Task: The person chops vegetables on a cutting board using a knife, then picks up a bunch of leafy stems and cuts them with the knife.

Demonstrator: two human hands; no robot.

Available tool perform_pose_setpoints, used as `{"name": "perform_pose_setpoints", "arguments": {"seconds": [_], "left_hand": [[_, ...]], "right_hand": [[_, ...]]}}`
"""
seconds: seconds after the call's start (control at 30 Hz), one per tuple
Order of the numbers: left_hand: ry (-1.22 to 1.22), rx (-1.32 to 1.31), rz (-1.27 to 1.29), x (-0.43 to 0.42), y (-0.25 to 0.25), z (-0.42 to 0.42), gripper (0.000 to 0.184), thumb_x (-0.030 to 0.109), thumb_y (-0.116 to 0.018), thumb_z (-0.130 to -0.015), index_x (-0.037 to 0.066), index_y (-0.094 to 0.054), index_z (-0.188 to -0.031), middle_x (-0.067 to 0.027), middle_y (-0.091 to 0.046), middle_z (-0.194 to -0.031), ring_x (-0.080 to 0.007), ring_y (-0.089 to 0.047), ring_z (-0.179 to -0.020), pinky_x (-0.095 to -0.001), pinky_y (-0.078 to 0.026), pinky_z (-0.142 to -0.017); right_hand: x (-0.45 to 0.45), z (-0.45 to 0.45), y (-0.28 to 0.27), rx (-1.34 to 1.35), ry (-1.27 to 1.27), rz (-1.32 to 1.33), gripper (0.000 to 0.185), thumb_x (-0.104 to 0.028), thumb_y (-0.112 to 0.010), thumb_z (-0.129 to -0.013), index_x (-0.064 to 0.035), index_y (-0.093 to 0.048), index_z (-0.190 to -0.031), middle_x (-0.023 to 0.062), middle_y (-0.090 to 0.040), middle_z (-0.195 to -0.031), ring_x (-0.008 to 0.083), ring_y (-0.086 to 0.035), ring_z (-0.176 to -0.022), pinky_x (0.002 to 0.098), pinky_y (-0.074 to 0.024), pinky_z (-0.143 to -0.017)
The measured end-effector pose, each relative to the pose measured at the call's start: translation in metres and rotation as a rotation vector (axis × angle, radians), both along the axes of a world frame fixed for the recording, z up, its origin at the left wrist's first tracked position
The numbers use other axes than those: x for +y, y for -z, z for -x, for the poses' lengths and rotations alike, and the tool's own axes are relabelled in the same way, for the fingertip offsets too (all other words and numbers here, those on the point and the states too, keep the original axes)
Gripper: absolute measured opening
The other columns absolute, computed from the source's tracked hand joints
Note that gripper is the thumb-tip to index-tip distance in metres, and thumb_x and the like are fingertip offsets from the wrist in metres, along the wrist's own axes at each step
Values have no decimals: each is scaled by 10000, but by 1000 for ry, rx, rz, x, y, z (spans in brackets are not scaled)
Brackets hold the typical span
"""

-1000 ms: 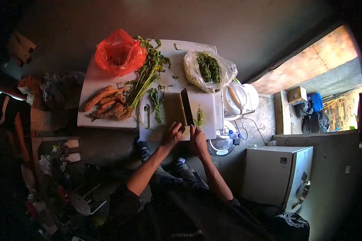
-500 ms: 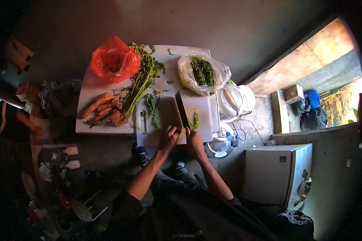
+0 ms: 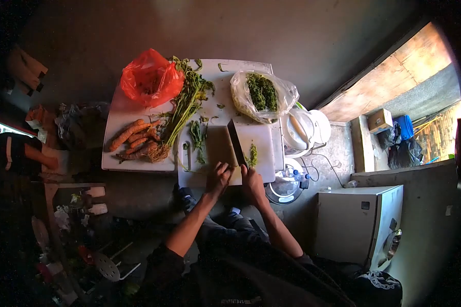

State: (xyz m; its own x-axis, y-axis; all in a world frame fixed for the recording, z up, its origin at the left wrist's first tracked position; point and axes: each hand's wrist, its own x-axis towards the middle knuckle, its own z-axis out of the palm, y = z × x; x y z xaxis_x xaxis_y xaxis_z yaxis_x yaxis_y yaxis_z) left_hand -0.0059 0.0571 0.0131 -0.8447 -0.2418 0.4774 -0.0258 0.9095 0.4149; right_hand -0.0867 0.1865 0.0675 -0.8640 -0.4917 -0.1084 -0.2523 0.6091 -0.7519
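Note:
My right hand is closed round the handle of a wide dark knife, whose blade points away from me over the white cutting board. Just left of it, my left hand is closed near the board's front edge, with its fingers pinched on a small piece of green stem beside the blade. Chopped greens lie right of the knife. Loose leaves rest on the board's left part.
Orange-brown carrots, long leafy stalks and a red plastic bag are on the table's left. A clear bag of greens stands at back right. White appliances sit beyond. Another person's arm shows far left.
The view has shifted slightly. Both hands stay close together at the board's front edge, the knife still in my right hand. At far left, the other person's arm has moved.

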Motion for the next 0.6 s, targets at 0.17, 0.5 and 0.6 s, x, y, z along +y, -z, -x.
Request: {"name": "perform_pose_setpoints", "arguments": {"seconds": [0.17, 0.5, 0.6], "left_hand": [[33, -118, -118, -2, 6, 1, 145, 138, -613, -835, 81, -676, -952, -88, -576, -917, -306, -569, -881, -406, -517, -728], [-28, -77, -170, 4, -2, 2, 97, 137, -619, -851, 56, -666, -877, -111, -569, -902, -332, -564, -885, -429, -496, -744], [5, -46, -197, 4, 2, -1, 97, 138, -627, -846, 47, -659, -861, -120, -569, -895, -342, -561, -879, -424, -494, -752]], "right_hand": [[4, -21, 10, -90, 121, -231, 521, -380, -446, -1004, 76, -607, -811, 356, -594, -759, 518, -608, -784, 571, -478, -658], [7, -9, 24, -39, 41, -159, 517, -434, -471, -983, 45, -595, -835, 337, -615, -753, 523, -609, -761, 588, -483, -656], [6, -18, 12, -110, 97, -212, 522, -424, -458, -990, 60, -607, -860, 342, -615, -779, 523, -610, -795, 578, -487, -679]]}}
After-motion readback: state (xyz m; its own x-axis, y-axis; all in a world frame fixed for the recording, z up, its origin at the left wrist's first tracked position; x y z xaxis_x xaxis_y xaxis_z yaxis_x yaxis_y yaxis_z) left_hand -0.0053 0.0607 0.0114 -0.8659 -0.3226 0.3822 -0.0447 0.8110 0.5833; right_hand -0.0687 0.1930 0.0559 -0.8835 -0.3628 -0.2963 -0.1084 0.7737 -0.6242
